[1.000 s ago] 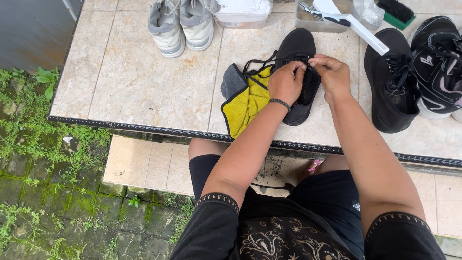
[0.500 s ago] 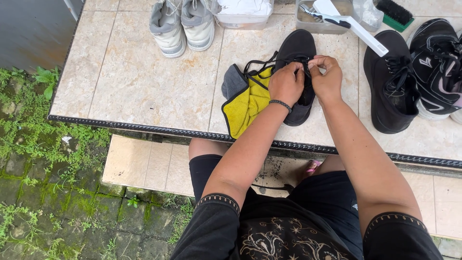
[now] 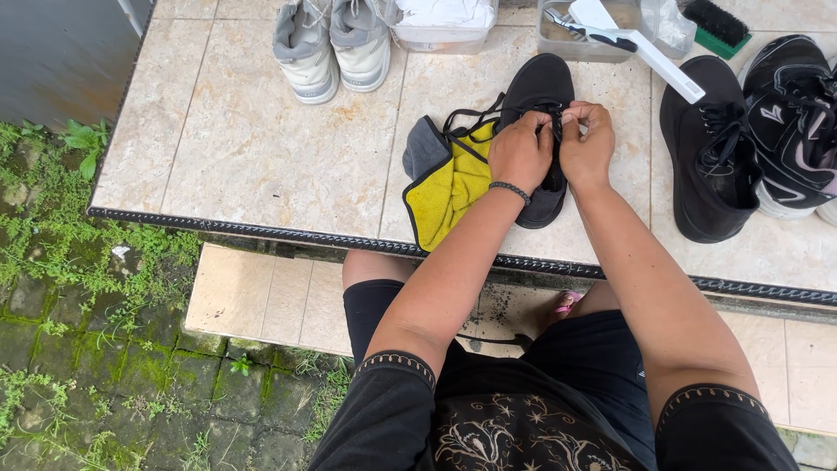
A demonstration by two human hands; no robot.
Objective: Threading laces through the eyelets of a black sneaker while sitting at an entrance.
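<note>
A black shoe (image 3: 540, 87) lies toe-away on the beige tiled ledge (image 3: 261, 148). Both my hands rest on its laced part. My left hand (image 3: 520, 150), with a dark bracelet on the wrist, pinches a black shoelace (image 3: 475, 122) over the eyelets. My right hand (image 3: 587, 144) pinches the lace right beside it, fingertips nearly touching the left hand's. A yellow and grey cloth (image 3: 445, 179) is bunched against the shoe's left side, with a loop of lace lying across it.
A pair of grey sneakers (image 3: 331, 44) and a clear tub (image 3: 445, 24) stand at the back. A tray with a white-handled brush (image 3: 645, 44), a green scrub brush (image 3: 719, 24), another black shoe (image 3: 711, 148) and a black patterned sneaker (image 3: 798, 113) sit to the right. Mossy paving lies below left.
My right hand has moved left and closed in on the left hand over the laces. The shoe and cloth have stayed put.
</note>
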